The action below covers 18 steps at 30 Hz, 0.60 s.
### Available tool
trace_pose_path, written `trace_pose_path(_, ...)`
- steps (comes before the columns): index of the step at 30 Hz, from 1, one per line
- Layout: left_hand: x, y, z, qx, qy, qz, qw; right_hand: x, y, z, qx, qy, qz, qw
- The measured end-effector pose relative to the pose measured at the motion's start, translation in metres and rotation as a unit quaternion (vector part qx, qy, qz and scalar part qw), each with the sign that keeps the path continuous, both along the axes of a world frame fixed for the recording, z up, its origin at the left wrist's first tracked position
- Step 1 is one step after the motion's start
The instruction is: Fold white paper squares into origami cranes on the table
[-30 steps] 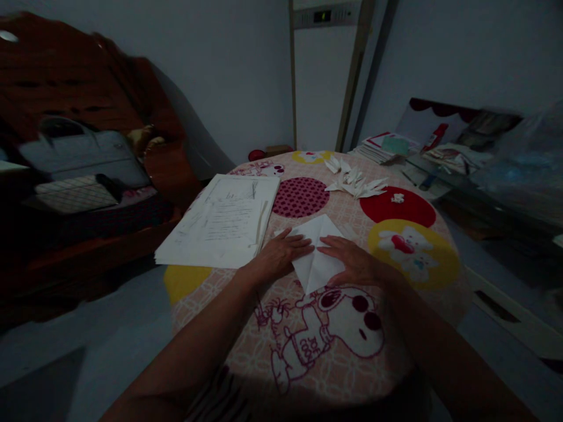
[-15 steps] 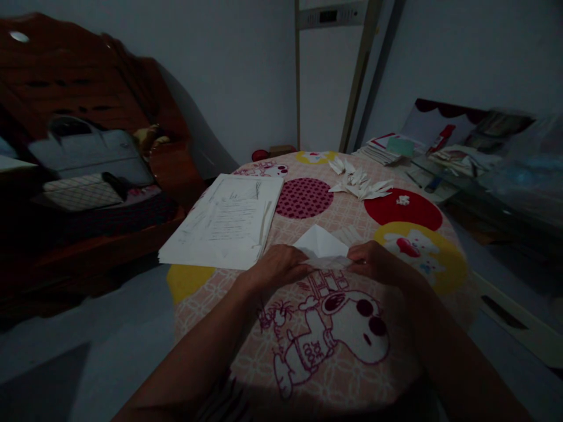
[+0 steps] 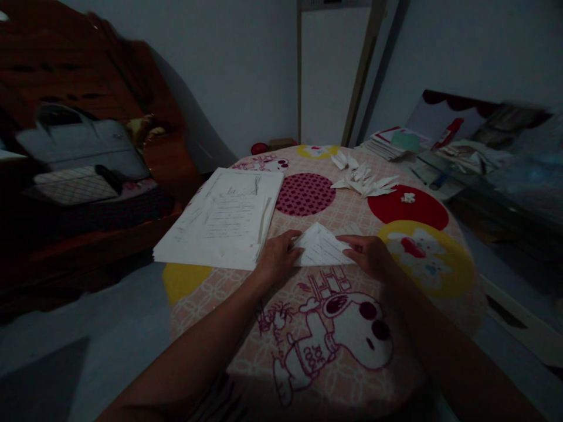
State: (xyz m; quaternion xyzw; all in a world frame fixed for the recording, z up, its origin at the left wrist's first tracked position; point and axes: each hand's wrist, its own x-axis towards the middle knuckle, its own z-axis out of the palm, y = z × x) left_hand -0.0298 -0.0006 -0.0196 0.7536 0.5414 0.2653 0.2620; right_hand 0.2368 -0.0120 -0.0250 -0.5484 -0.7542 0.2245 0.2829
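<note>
Between my hands lies a folded sheet of paper [image 3: 320,249], now a triangle with its peak pointing away from me and faint writing on its upper face. My left hand [image 3: 279,252] pinches its left side between thumb and fingers. On the right side, my right hand [image 3: 367,252] grips the edge the same way. The paper rests on or just over the patterned tablecloth [image 3: 246,328]. Just left of it is a stack of written sheets [image 3: 220,223]. Farther back sits a pile of folded paper pieces [image 3: 363,179].
A small crumpled white bit [image 3: 408,198] lies on the red circle of the cloth. To the right stands a glass-topped table [image 3: 475,181] with papers and a red bottle-like item [image 3: 449,133]. A wooden chair [image 3: 169,155] at left holds a grey handbag [image 3: 83,143].
The paper has gone from a blank, partly raised fold to a flatter triangle showing writing. My hands have shifted slightly along its sides, and the camera view has tilted down a little.
</note>
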Motion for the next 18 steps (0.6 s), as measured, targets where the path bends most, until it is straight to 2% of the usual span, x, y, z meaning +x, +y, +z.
trace_pose_path(6, 0.000, 0.003, -0.006, 0.032, 0.039, 0.025, 0.998, -0.002, 0.003, -0.002, 0.025, -0.046, 0.017, 0.998)
trace_pose_path(13, 0.000, 0.006, -0.012, 0.055, 0.042, 0.039, 0.997, -0.005, 0.005, -0.004, 0.056, -0.124, 0.003, 0.991)
trace_pose_path(18, 0.002, 0.006, -0.009, 0.023, 0.049, 0.062, 0.997, -0.006, 0.006, -0.004, 0.055, -0.148, 0.008, 0.987)
